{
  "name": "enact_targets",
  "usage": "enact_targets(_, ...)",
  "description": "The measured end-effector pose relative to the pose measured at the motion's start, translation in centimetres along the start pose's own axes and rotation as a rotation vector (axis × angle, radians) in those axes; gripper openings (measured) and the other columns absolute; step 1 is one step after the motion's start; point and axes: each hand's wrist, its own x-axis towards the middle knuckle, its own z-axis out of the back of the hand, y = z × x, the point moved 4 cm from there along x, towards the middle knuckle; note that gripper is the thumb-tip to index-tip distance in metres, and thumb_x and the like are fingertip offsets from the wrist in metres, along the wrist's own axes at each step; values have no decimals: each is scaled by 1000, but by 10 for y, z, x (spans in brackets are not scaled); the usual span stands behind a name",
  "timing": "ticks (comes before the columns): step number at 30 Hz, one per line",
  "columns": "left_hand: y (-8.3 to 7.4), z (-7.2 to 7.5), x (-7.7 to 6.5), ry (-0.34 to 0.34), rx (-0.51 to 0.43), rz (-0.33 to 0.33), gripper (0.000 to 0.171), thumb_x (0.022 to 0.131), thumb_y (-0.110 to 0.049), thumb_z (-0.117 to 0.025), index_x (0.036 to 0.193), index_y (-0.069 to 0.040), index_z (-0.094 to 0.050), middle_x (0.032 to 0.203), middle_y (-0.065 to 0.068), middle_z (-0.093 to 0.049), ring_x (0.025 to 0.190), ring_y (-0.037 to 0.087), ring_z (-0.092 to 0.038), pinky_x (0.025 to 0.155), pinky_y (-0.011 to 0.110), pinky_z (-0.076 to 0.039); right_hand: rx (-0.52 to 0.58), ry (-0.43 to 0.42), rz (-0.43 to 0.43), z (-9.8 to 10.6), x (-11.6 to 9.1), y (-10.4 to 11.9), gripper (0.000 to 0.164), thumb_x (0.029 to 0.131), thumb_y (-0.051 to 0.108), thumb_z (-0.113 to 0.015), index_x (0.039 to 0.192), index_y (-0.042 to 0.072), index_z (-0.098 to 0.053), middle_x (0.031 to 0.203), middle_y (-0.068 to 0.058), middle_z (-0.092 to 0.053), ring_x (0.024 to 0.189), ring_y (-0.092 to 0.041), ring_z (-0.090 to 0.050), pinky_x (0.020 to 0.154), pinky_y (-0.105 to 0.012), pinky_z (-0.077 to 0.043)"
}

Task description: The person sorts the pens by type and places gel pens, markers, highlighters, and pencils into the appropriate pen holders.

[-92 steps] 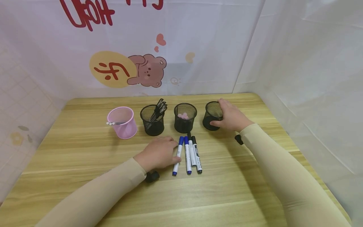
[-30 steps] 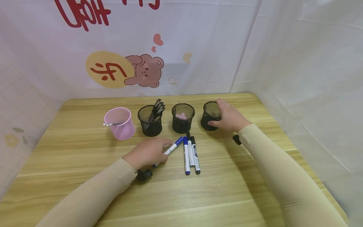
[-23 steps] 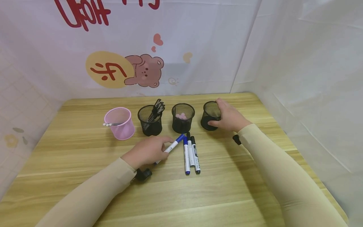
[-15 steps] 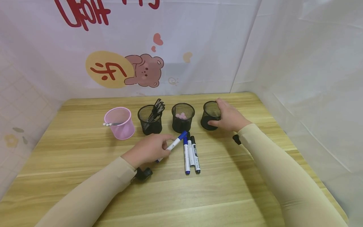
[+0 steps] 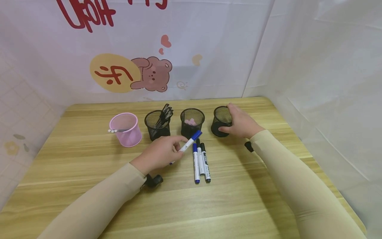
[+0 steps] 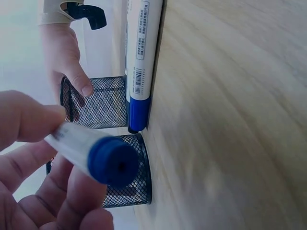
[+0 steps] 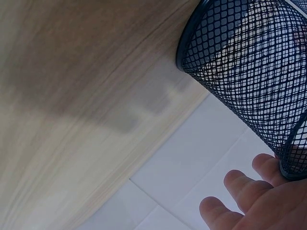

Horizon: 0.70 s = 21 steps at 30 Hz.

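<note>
Between thumb and fingers, my left hand (image 5: pixel 161 152) pinches a white marker with a blue cap (image 5: pixel 186 145). The marker slants up to the right, its cap overlapping the foot of the cup with pink pieces in the head view. In the left wrist view the blue tail end of the marker (image 6: pixel 112 162) faces the camera. My right hand (image 5: pixel 242 123) holds the rightmost black mesh pen cup (image 5: pixel 219 124) by its right side, thumb on the front and fingers at the rim. In the right wrist view the cup's mesh wall (image 7: pixel 240 81) shows beside the fingers (image 7: pixel 242 189).
Three markers lie side by side: a blue-capped one (image 5: pixel 196 164) and two black-capped ones (image 5: pixel 206 166). Behind stand a pink cup (image 5: pixel 131 136) with white-tipped sticks, a mesh cup (image 5: pixel 155 132) of black pens, and a mesh cup (image 5: pixel 185 130) with pink pieces.
My left hand has taken hold of the leftmost blue-capped marker, turned it slantwise, and moved it up and away toward the cups. The right hand stays on the mesh cup.
</note>
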Motion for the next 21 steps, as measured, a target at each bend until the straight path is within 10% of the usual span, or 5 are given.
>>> enact_targets(21, -22, 5, 14, -139, -82, -80, 36, 97, -24, -73, 132, -30, -67, 100, -8, -70, 68, 13, -60, 63, 32, -51, 5, -2, 4, 2, -1, 2, 111, 87, 50, -83, 164, -2, -21, 171, -26, -24, 158, -45, -27, 130, -58, -25)
